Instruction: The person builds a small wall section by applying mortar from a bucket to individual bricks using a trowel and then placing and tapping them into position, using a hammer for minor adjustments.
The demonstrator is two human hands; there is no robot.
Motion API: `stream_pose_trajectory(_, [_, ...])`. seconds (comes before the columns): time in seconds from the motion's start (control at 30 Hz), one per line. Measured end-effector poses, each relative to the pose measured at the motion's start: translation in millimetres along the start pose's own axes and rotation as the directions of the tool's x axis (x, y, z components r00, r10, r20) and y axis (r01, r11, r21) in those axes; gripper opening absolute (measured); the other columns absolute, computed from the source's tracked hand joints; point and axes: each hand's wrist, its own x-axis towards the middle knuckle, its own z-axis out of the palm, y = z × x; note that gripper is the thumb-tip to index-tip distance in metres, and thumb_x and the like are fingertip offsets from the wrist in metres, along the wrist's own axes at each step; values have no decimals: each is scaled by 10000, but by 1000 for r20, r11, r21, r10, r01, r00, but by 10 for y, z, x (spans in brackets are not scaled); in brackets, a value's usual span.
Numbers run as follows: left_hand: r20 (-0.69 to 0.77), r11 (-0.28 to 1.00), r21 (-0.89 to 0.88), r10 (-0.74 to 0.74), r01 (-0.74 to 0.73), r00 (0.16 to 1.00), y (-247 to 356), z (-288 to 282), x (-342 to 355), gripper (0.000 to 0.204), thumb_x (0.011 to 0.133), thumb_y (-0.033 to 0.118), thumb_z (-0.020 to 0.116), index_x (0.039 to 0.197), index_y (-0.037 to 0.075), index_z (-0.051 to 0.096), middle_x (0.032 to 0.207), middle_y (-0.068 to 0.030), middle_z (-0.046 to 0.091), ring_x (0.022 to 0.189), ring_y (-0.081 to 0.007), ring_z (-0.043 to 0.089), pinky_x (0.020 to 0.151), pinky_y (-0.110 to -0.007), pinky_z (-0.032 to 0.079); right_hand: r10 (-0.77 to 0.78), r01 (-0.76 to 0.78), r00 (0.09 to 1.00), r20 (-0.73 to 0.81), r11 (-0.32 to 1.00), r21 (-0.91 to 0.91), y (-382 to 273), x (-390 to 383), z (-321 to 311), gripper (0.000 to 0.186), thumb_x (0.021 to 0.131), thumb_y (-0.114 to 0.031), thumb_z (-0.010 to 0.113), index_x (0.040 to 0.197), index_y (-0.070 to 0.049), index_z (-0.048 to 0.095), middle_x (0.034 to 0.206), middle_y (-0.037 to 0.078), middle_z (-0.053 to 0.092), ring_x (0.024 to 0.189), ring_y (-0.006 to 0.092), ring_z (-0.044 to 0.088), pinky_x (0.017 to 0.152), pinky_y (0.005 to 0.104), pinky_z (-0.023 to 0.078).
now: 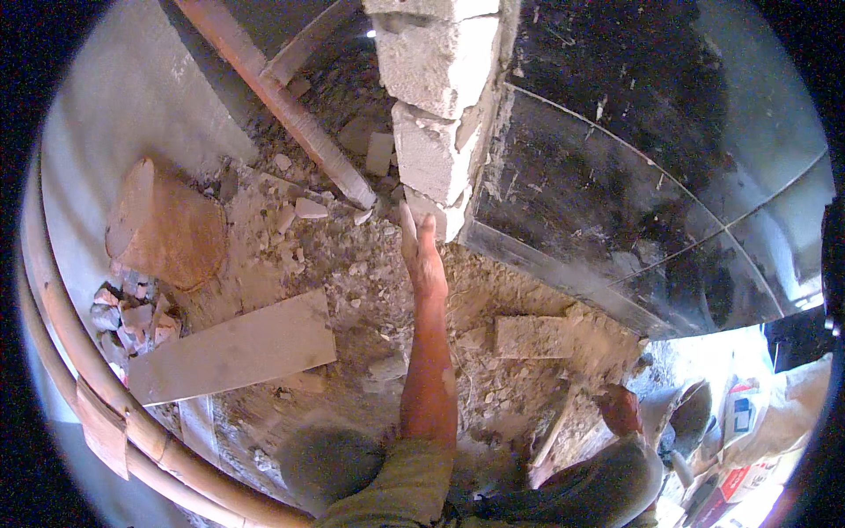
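My left hand (421, 251) reaches forward at the foot of a narrow block wall. Its thumb lies on the near face of the lowest pale block (421, 203), and the fingers run along that block's left side. The block sits between thumb and fingers, below the rough end of the wall (429, 150). The fingertips are partly hidden against the block. My right hand does not show.
Black tiled panels (598, 176) flank the wall on the right. A reddish timber (290, 119) slants down on the left. A wood stump (167, 229), a flat board (238, 345), a loose block (532, 337) and bamboo poles (132, 405) surround the rubble-strewn ground.
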Motion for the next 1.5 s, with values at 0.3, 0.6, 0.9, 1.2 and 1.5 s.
stream_pose_trajectory(0.3, [98, 994, 12, 107, -109, 989, -52, -51, 0, 903, 750, 70, 777, 1445, -82, 221, 1404, -222, 392, 1238, -268, 454, 994, -354, 433, -100, 97, 994, 40, 993, 67, -342, 6, -120, 288, 798, -303, 712, 940, -54, 684, 888, 184, 681, 811, 328, 671, 717, 410, 530])
stream_pose_trajectory(0.6, [70, 987, 43, 150, -153, 986, -18, -85, 53, 871, 690, 21, 802, 1398, -111, 314, 1344, -205, 467, 1157, -236, 504, 932, -313, 475, -248, 248, 958, 141, 969, 22, -456, 144, -121, 314, 842, -328, 671, 974, -43, 681, 938, 182, 679, 866, 356, 659, 755, 408, 530])
stream_pose_trajectory(0.9, [114, 993, -103, 74, -62, 991, -35, -84, 53, 885, 711, -9, 784, 1417, -114, 261, 1333, -216, 464, 1171, -243, 499, 958, -308, 460, -354, 353, 935, 29, 935, 20, -402, 87, -58, 301, 838, -285, 683, 978, -19, 670, 915, 195, 677, 834, 368, 663, 721, 413, 528])
stream_pose_trajectory(1.2, [105, 998, -34, 56, -52, 993, -74, -42, 64, 902, 698, 40, 785, 1425, -80, 265, 1399, -230, 376, 1214, -305, 467, 1015, -377, 415, -57, 47, 990, 128, 996, 79, -407, 64, -48, 279, 827, -240, 651, 985, -10, 665, 964, 204, 666, 901, 370, 641, 790, 410, 514])
stream_pose_trajectory(1.5, [149, 991, -135, 29, -9, 988, -72, -66, 67, 945, 681, 34, 814, 1445, -32, 260, 1383, -264, 381, 1207, -314, 461, 968, -378, 444, -83, 69, 983, 166, 994, 89, -348, 49, 67, 304, 827, -258, 665, 1025, -27, 659, 957, 193, 657, 863, 383, 641, 756, 439, 516])
